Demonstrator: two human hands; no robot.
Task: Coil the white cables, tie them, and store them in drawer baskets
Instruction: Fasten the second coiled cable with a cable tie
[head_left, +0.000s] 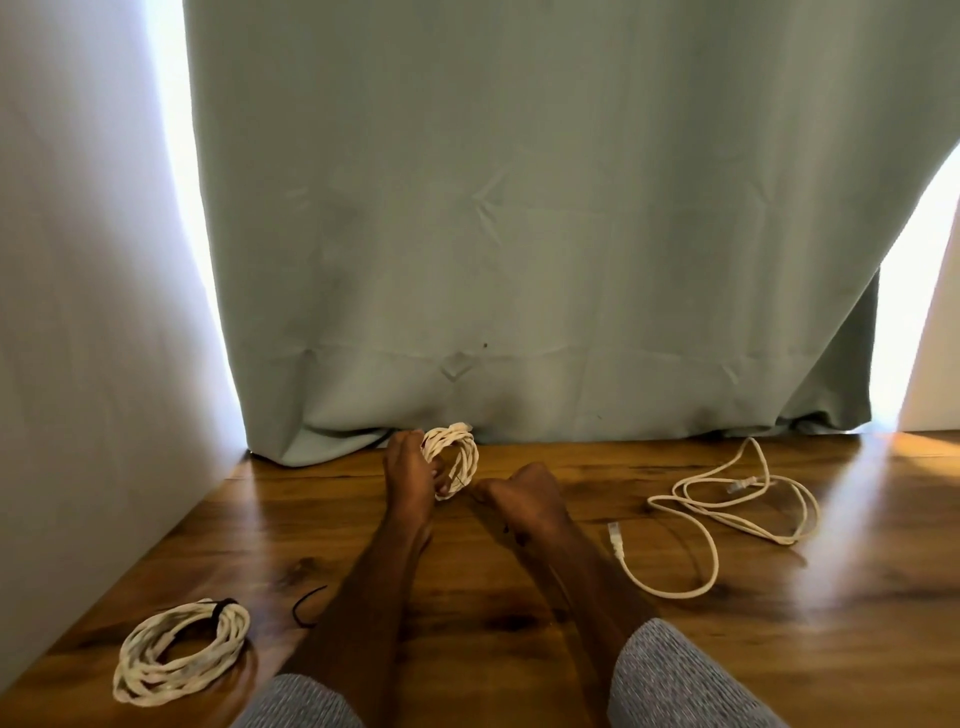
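- While the left hand (410, 475) grips a small coil (453, 460), its fingers curled through the loops, the right hand (522, 496) sits just beside it, fingers curled; whether they pinch a tie, I cannot tell.
- One done: a tied coil (182, 649) lies well back from the left fingers, black tie on.
- Near it, a loose black tie (306, 605).
- Still to go: a loose cable (727, 512), sprawled off beyond the right fingers.
- No drawer baskets in sight; storing looks undone.

No legible text, labels, nos. or signs anywhere in view.
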